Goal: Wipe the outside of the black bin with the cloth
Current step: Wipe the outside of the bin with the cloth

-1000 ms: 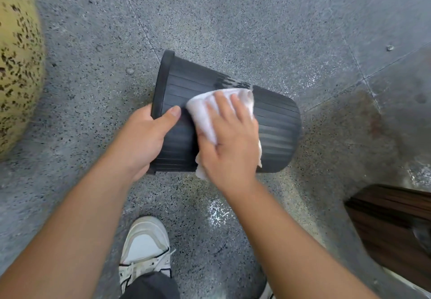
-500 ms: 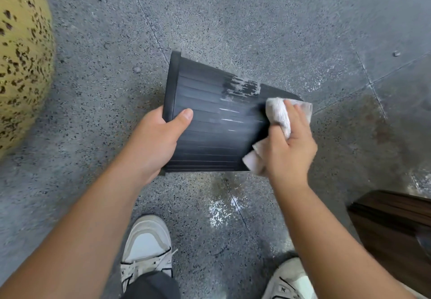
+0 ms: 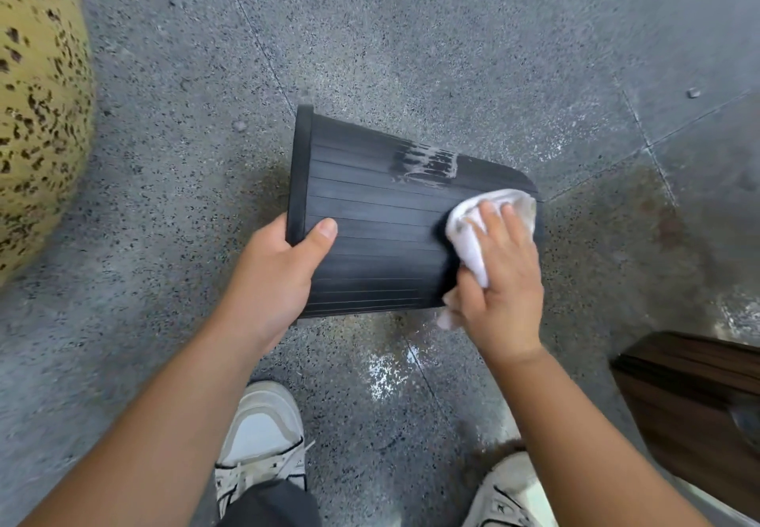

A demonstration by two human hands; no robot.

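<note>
A black ribbed bin [image 3: 378,234] is held on its side above the grey floor, rim to the left and base to the right. My left hand [image 3: 275,279] grips the rim, thumb lying on the outer wall. My right hand [image 3: 499,284] presses a white cloth [image 3: 473,234] against the wall near the base end. A whitish smeared patch [image 3: 427,164] marks the upper far side of the bin. The bin's inside is hidden.
A speckled grey terrazzo floor [image 3: 411,33] lies below, with pale scuff marks [image 3: 386,374]. A large yellow spotted rounded object [image 3: 37,107] fills the left edge. Dark wooden furniture [image 3: 695,403] stands at the lower right. My two white shoes [image 3: 263,436] are beneath the bin.
My right hand slid the cloth from the bin's middle to its base end, then came slightly back onto the wall. The left hand kept its hold on the rim.
</note>
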